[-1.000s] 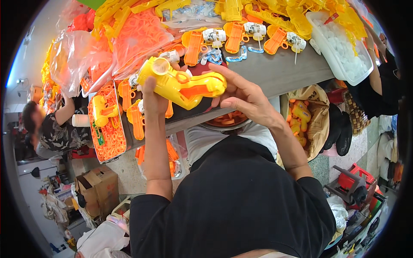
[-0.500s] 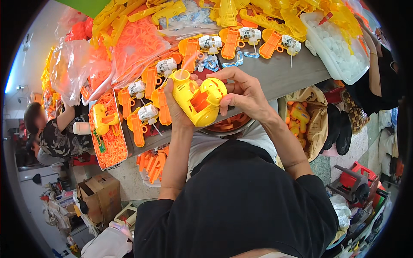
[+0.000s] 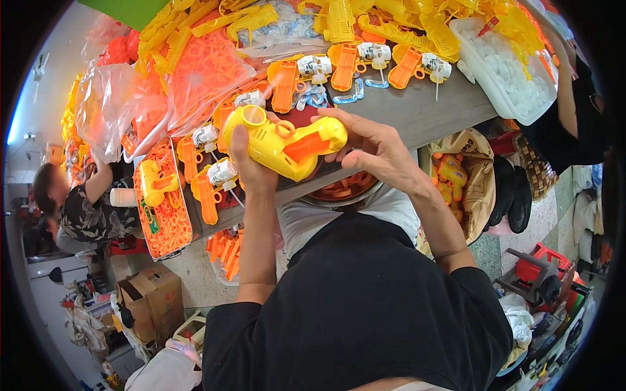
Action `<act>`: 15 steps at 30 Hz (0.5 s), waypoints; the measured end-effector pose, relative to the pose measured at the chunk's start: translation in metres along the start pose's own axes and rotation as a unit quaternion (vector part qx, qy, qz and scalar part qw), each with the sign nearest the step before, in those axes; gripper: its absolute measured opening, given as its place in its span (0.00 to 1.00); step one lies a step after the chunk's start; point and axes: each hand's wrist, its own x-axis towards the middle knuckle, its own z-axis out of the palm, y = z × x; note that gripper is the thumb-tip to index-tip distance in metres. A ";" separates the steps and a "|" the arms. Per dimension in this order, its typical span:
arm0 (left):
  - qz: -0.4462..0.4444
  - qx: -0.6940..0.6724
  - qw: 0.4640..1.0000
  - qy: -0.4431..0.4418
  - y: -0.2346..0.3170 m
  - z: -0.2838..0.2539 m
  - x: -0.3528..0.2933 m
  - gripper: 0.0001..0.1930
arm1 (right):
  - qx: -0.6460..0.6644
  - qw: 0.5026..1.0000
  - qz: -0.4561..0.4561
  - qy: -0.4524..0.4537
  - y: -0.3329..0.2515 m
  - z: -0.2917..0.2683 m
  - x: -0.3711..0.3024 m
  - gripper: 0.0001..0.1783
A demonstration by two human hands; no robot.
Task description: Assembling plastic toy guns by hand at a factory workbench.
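A yellow toy gun (image 3: 277,146) is held over the near edge of the table, its round opening up at the left and its handle pointing right. Orange shows along the inside of the handle, and a ring juts from its upper side. My left hand (image 3: 255,173) is closed round the body, thumb in front, with the other fingers mostly hidden behind. Around the handle's end, the fingers of my right hand (image 3: 378,150) curl loosely, while its thumb stands off below. Beyond lie yellow half shells (image 3: 285,83) with orange handle pieces and white printed cylinders (image 3: 315,67).
A tray of orange rings (image 3: 168,225) stands left, a white tub of translucent parts (image 3: 515,91) right. Yellow shells (image 3: 339,23) pile up at the back. Below the table edge are a metal bowl (image 3: 345,192) and a sack of toy guns (image 3: 479,176). Another person (image 3: 98,208) sits left.
The toy gun has turned so its handle points right, and it has shifted left with my left hand. My right thumb has come off it. The view has shifted slightly.
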 end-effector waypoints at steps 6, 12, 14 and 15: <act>0.196 0.191 0.958 -0.089 0.026 0.005 0.008 0.35 | -0.060 0.995 0.056 0.057 0.006 0.002 -0.003 0.24; 0.132 0.203 0.957 -0.159 0.027 -0.003 0.021 0.47 | -0.182 0.966 -0.100 0.156 0.042 0.010 -0.010 0.24; 0.071 0.218 0.957 -0.175 0.009 -0.020 0.003 0.48 | -0.173 0.960 -0.131 0.176 0.051 0.011 -0.008 0.25; 0.010 0.232 0.954 -0.188 0.003 -0.022 -0.005 0.49 | -0.173 0.960 -0.134 0.174 0.056 0.012 -0.008 0.25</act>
